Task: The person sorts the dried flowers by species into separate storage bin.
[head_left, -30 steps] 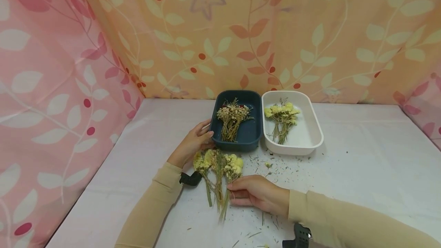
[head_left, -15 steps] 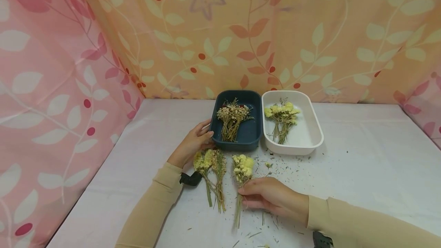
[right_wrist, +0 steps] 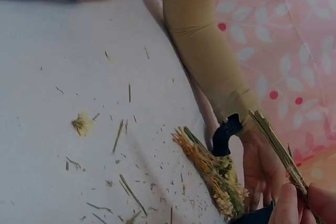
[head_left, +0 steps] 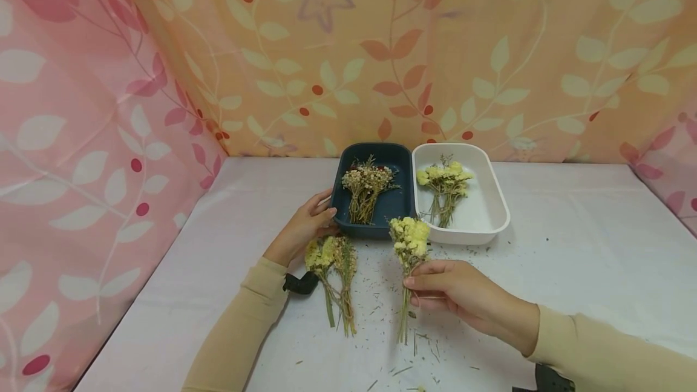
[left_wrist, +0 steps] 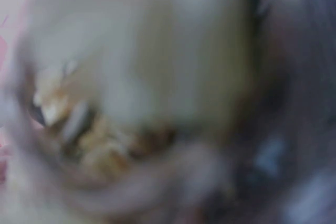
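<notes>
My right hand pinches a bunch of yellow dried flowers by its stems, blooms pointing away from me. In the head view the blooms overlap the front corners of a dark blue tray and a white tray. Against the blue tray's left side rests my left hand, fingers fairly straight along the wall. Dried bunches with small pale blooms lie in the blue tray; yellow ones lie in the white tray. The left wrist view is mostly blur.
Below my left hand, a yellow bunch and a pale, thin-stemmed bunch lie side by side on the white tablecloth. Stem bits and a loose yellow bloom are scattered about. Patterned curtains hang behind and at the sides.
My right hand has drawn the yellow bunch away from the two others, rightward and then up toward the trays. My left hand has stayed at the blue tray.
</notes>
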